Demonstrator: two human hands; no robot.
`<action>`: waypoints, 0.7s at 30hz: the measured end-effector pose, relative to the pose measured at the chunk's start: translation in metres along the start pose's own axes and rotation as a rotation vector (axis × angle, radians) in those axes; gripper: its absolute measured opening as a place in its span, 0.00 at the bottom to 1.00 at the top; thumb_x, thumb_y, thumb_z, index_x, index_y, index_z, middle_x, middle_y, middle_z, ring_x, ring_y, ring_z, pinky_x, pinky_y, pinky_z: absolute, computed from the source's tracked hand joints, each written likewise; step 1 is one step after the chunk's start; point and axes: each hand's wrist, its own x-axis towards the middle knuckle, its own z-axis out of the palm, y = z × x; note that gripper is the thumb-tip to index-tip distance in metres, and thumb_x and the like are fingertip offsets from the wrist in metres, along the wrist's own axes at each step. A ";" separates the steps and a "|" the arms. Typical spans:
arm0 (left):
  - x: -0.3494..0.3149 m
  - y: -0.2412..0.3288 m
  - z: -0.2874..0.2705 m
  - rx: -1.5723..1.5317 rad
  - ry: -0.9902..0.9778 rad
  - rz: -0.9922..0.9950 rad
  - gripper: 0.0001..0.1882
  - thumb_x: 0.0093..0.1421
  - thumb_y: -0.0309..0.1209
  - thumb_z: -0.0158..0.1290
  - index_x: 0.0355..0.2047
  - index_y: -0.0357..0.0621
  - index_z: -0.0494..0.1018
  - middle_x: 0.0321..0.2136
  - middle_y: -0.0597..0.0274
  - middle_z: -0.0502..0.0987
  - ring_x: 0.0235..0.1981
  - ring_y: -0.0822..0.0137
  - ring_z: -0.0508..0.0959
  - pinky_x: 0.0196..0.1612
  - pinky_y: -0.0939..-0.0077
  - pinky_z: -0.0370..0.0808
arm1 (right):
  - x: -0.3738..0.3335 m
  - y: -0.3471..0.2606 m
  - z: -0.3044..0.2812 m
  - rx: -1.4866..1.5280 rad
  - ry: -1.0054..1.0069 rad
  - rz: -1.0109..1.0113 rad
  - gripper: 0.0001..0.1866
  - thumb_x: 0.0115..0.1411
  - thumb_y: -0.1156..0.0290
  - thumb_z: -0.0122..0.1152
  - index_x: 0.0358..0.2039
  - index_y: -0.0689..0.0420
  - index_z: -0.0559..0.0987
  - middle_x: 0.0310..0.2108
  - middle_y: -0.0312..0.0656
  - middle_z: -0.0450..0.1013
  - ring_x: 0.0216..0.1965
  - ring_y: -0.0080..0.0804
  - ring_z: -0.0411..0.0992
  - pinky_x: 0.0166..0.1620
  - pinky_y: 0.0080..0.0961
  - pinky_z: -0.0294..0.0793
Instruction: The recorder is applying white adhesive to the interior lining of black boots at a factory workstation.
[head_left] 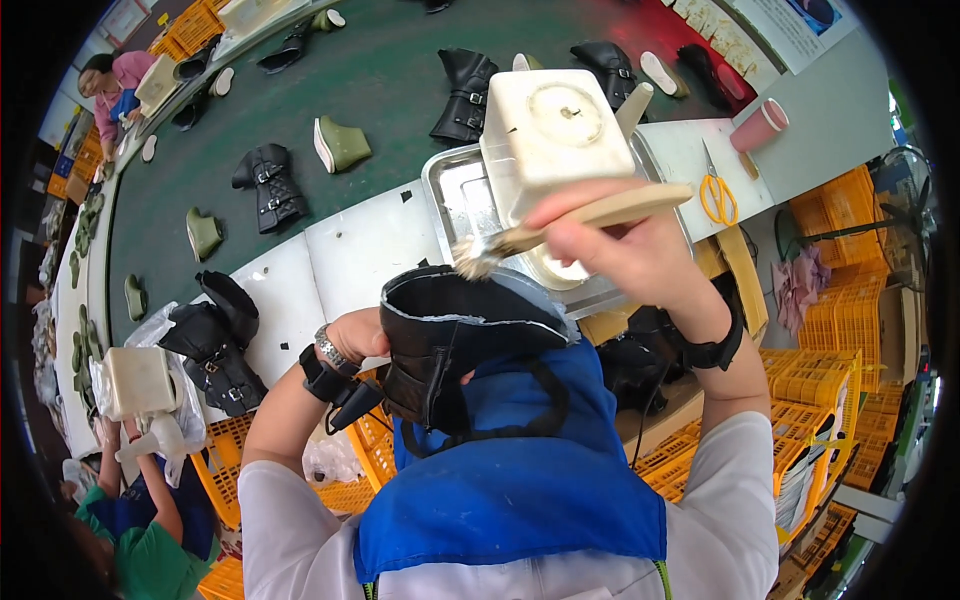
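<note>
A black boot (420, 345) with a wide open top and a pale grey lining edge is held in front of my blue apron. My left hand (357, 336) grips its left side, the fingers partly hidden behind the shaft. In my right hand (630, 240) is a brush (600, 210) with a light wooden handle, pinched between thumb and fingers. Its whitish bristles are at the boot's far rim; whether they touch it I cannot tell. Just beyond my right hand, a white plastic container (550, 135) stands in a metal tray (455, 185).
Black boots (270, 190) and green shoes (340, 145) lie on the green belt (390, 90). Orange-handled scissors (717, 195) and a pink cup (760, 125) are at the right. Yellow crates (815, 390) stand beside me. Other people work at the left (150, 540) and far left.
</note>
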 end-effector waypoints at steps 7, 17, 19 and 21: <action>0.009 0.014 0.009 0.096 -0.061 -0.133 0.50 0.42 0.62 0.55 0.53 0.31 0.59 0.48 0.46 0.69 0.49 0.57 0.69 0.54 0.65 0.64 | 0.015 0.003 0.023 -0.122 -0.181 -0.319 0.05 0.52 0.75 0.60 0.30 0.62 0.78 0.27 0.40 0.75 0.25 0.21 0.71 0.29 0.17 0.71; 0.014 0.014 0.010 0.104 -0.107 -0.168 0.48 0.44 0.61 0.54 0.53 0.30 0.59 0.47 0.48 0.69 0.49 0.58 0.69 0.54 0.67 0.64 | 0.001 0.009 0.010 -0.379 -0.154 -0.362 0.04 0.50 0.76 0.60 0.28 0.61 0.78 0.22 0.42 0.74 0.22 0.30 0.72 0.26 0.21 0.69; 0.013 0.015 0.011 0.109 -0.074 -0.170 0.48 0.44 0.59 0.55 0.53 0.31 0.59 0.47 0.48 0.69 0.49 0.59 0.69 0.54 0.67 0.63 | -0.002 0.009 0.007 -0.400 -0.141 -0.349 0.04 0.50 0.75 0.60 0.27 0.61 0.78 0.22 0.42 0.74 0.22 0.29 0.72 0.26 0.20 0.70; 0.013 0.015 0.010 0.101 -0.078 -0.167 0.47 0.44 0.59 0.56 0.53 0.31 0.59 0.47 0.48 0.69 0.49 0.59 0.69 0.54 0.67 0.63 | -0.006 0.012 0.005 -0.399 -0.113 -0.329 0.04 0.50 0.75 0.60 0.26 0.62 0.78 0.22 0.42 0.74 0.22 0.30 0.72 0.26 0.22 0.70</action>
